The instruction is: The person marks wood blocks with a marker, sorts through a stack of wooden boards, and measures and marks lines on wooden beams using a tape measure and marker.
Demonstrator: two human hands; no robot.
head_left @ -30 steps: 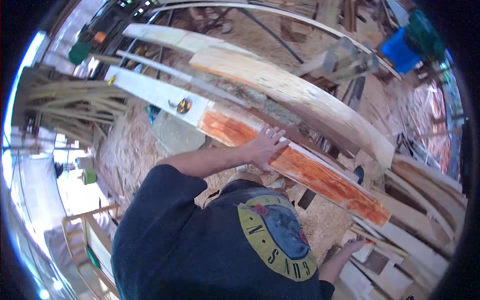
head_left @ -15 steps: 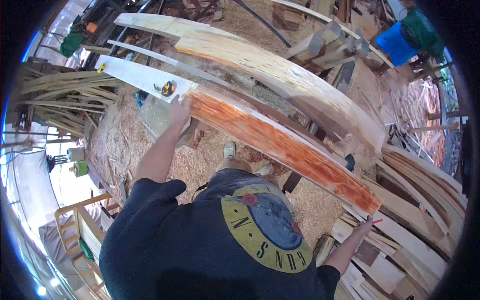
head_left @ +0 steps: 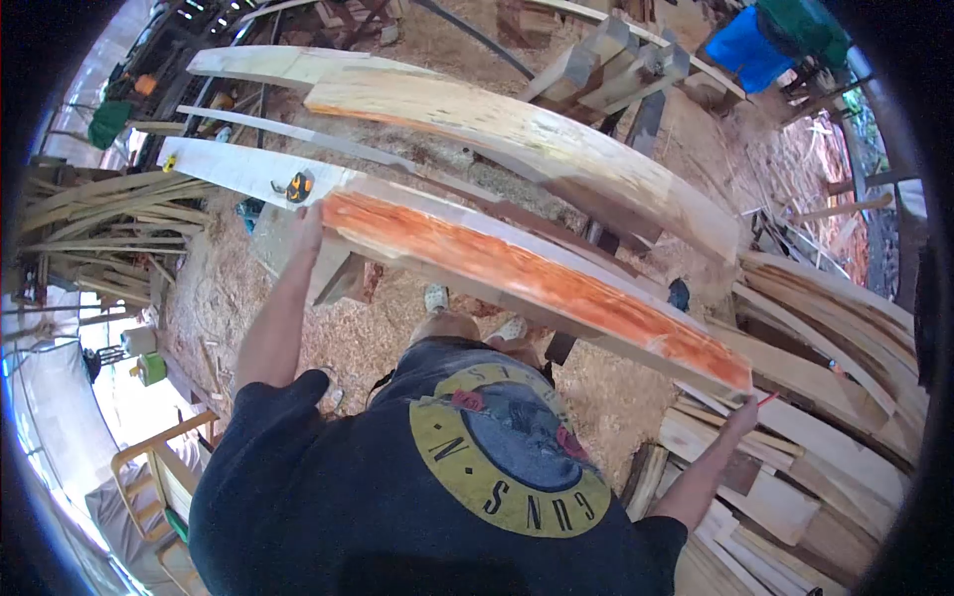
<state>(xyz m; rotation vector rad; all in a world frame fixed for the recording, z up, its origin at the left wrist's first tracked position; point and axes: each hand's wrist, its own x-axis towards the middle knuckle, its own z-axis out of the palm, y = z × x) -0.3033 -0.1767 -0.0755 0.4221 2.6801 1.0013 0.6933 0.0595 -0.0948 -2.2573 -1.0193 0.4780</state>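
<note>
A long board with a reddish-orange face [head_left: 527, 283] lies across the view in front of my body, tilted so its near edge shows. At its left end my left hand [head_left: 309, 221] grips the board, its fingertips partly hidden. My right hand [head_left: 740, 412] holds the right end, with a thin red pencil-like stick [head_left: 767, 399] poking out from its fingers. Beneath and behind the reddish board is a longer pale plank [head_left: 234, 167]. A black and orange tape measure [head_left: 298, 186] rests on that plank, just beyond my left hand.
A wide curved pale plank [head_left: 537, 134] lies beyond the board. Thick beams [head_left: 606, 70] stand at the upper right. Offcuts [head_left: 765, 497] are piled at the lower right, curved strips [head_left: 119, 214] at the left. A wooden chair [head_left: 159, 477] is lower left.
My left hand has moved from the board's middle to its left end. My right hand has come up to the right end. The board's near edge now appears raised.
</note>
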